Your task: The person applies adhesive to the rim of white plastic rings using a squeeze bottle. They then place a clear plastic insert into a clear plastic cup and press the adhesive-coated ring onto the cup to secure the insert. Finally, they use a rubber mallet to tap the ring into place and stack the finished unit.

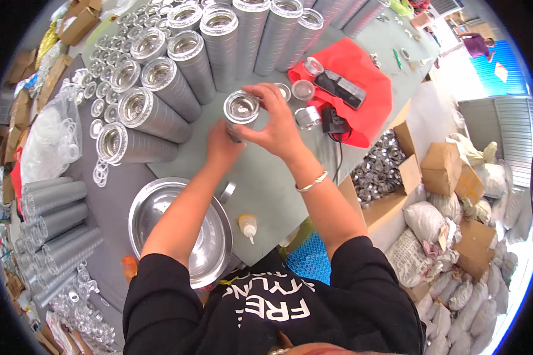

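A grey metallic tube with a clear, ridged round top [241,107] stands nearly upright before me, over the grey-green table. My left hand [223,145] is wrapped round its lower body, most of which is hidden by my hands. At the top, my right hand [273,123] curls its thumb and fingers around the rim. Close by my right fingers lie clear round caps [304,90] and a ring-shaped clear piece [307,118]. Several similar grey tubes [154,112] stand in rows to the left and beyond my hands.
A steel basin [137,222] and a small white-tipped bottle [248,226] sit near me. On a red cloth [376,89] rest a black handheld device [340,89] and a corded black adapter [335,122]. Right of the table is a carton [410,171] of metal parts.
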### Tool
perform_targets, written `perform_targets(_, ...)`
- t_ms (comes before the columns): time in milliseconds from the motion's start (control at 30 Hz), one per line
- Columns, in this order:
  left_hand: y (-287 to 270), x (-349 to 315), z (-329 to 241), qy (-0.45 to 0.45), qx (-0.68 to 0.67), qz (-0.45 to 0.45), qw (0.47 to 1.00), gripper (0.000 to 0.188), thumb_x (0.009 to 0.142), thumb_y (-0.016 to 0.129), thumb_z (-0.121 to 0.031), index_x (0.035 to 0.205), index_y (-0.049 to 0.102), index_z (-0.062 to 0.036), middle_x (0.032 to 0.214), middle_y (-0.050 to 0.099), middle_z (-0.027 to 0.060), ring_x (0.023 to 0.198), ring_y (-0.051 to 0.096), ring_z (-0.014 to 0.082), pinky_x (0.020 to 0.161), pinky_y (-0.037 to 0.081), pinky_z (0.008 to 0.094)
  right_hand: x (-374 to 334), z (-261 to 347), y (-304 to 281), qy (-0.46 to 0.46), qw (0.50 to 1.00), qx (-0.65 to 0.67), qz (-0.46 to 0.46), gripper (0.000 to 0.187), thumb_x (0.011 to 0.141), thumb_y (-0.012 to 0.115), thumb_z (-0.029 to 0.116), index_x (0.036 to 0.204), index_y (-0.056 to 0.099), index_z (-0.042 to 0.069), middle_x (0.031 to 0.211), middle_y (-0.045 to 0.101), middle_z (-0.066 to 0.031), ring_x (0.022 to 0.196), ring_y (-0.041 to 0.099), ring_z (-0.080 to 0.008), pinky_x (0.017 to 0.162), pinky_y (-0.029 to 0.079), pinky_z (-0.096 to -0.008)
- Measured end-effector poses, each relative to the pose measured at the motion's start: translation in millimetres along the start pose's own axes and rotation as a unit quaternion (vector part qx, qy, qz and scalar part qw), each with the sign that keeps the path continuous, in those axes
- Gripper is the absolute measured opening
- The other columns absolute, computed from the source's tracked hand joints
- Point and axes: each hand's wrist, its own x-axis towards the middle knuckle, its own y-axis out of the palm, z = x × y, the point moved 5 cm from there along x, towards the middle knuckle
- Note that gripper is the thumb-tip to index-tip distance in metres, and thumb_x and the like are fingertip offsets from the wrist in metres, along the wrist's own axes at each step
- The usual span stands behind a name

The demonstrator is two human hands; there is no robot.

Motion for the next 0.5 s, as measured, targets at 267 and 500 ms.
perform_targets(267, 4, -2, 8, 0.056, -0.03, -0.124, 0.99, 0.061, 0.062, 0.086, -0.014, 0.118, 0.061, -0.0088, 0.116, 0.062, 0.0144, 0.101, 0.06, 0.0368, 0.091, 0.05, 0.048, -8, 28, -8, -0.009, 1.0, -0.023, -0.004, 0.067, 0.075, 0.084, 0.021, 0.134, 0.056, 0.005, 0.132, 0.054, -0.0142, 0.125, 0.056, -0.0341, 0.103, 0.049, -0.0422)
perform_targets(500, 19, 41, -4, -0.15, 0.102, -0.117, 0.976, 0.059, 0.062, 0.091, -0.019, 0.111, 0.061, -0.0057, 0.116, 0.059, 0.0134, 0.107, 0.062, 0.0348, 0.089, 0.053, 0.0458, -5, -118, -93, 0.149, 0.915, -0.365, -0.089, 0.053, 0.074, 0.084, 0.023, 0.119, 0.063, 0.004, 0.116, 0.061, -0.0184, 0.108, 0.06, -0.0386, 0.094, 0.051, -0.0455)
